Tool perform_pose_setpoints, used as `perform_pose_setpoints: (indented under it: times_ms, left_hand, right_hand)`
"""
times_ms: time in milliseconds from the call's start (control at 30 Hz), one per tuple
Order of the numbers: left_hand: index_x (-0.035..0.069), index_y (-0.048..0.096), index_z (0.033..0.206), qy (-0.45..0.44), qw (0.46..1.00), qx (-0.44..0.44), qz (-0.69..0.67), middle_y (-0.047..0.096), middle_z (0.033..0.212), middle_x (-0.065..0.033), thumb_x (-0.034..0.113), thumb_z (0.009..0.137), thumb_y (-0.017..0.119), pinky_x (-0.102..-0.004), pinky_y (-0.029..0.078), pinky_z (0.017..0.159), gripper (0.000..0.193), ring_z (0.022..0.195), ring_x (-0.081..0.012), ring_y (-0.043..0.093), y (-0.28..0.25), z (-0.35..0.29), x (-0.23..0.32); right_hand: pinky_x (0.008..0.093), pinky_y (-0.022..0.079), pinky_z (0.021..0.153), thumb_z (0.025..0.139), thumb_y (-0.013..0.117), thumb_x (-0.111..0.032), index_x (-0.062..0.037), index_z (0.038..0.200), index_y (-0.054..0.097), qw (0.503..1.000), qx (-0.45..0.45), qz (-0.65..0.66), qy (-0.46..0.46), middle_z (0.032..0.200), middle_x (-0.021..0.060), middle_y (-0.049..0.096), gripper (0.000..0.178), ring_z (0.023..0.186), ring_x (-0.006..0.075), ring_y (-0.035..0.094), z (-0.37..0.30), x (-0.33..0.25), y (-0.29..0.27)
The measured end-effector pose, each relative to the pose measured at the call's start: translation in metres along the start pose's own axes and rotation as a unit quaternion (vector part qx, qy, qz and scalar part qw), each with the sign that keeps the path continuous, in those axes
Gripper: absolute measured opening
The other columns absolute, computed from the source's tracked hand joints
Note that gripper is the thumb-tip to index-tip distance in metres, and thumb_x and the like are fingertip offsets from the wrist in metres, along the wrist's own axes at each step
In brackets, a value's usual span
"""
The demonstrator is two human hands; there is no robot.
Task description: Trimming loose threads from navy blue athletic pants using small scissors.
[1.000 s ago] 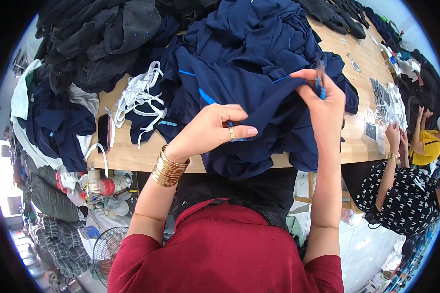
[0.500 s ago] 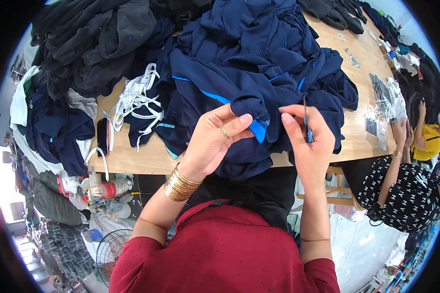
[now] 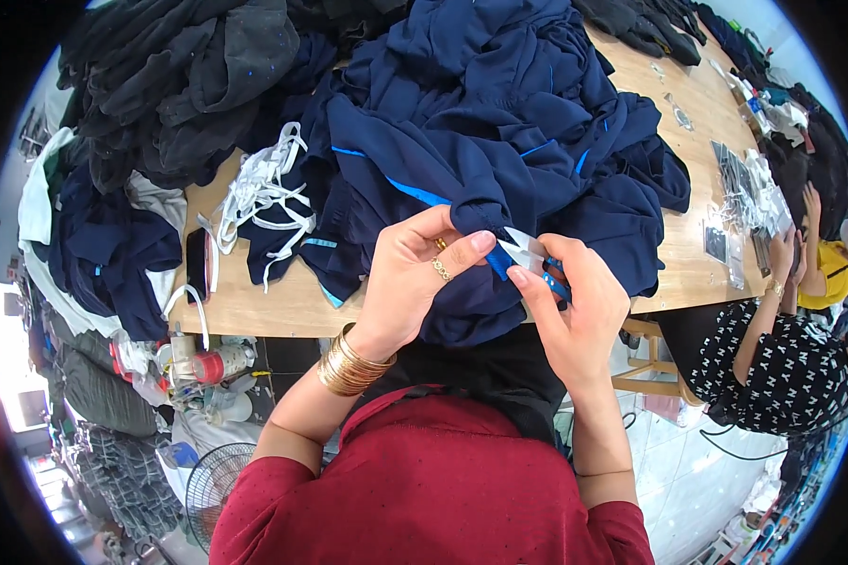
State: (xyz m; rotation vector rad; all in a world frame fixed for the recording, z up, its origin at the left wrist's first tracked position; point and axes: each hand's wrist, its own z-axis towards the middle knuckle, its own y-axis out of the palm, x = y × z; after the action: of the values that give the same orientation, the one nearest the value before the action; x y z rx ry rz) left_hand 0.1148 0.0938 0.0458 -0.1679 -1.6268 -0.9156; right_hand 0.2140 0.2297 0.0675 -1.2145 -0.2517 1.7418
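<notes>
My left hand (image 3: 413, 273) pinches the hem of a navy garment (image 3: 481, 193) with bright blue trim between thumb and fingers. In my right hand (image 3: 575, 306) is a pair of small scissors (image 3: 523, 247) with blue handles. Their silver blades point left and lie against the pinched edge, close to my left fingertips. Behind my hands, the heap of navy cloth (image 3: 481, 71) with blue piping spreads over the table. The blade tips are partly hidden by the fabric and fingers.
White cords (image 3: 271, 184) lie tangled to the left, beside a phone (image 3: 198, 264). Black garments (image 3: 184, 85) are piled at the far left. On the right, a co-worker in a black patterned shirt (image 3: 782, 367) handles items by plastic packets (image 3: 725, 247). A fan (image 3: 219, 485) stands at lower left.
My right hand has moved left to the garment's edge, and the scissors have swung from upright to pointing at the cloth. My left hand keeps its pinch.
</notes>
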Motion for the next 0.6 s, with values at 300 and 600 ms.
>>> perform_pose_setpoints:
  times_ms: [300,600]
  left_hand:
    - [0.0,0.064,0.096,0.0,1.0,-0.001,-0.001,0.064,0.088,-0.0013,0.007,0.085,0.065,-0.019,0.045,0.074,0.014,0.079,-0.0046,0.056,0.003,0.001,0.0]
    - [0.0,0.064,0.095,-0.004,1.0,0.025,-0.011,0.064,0.087,-0.0016,0.007,0.085,0.064,-0.019,0.045,0.074,0.012,0.078,-0.0047,0.056,0.009,0.0,-0.005]
  right_hand:
    - [0.0281,0.042,0.054,0.074,0.072,-0.021,-0.0042,0.089,0.06,1.0,0.015,-0.021,-0.007,0.076,0.0055,0.06,0.025,0.062,0.0197,0.056,0.002,0.002,0.005]
    - [0.0278,0.042,0.053,0.077,0.071,-0.022,-0.0045,0.087,0.061,1.0,0.019,-0.01,0.02,0.075,0.0052,0.061,0.024,0.06,0.019,0.055,-0.001,0.001,0.006]
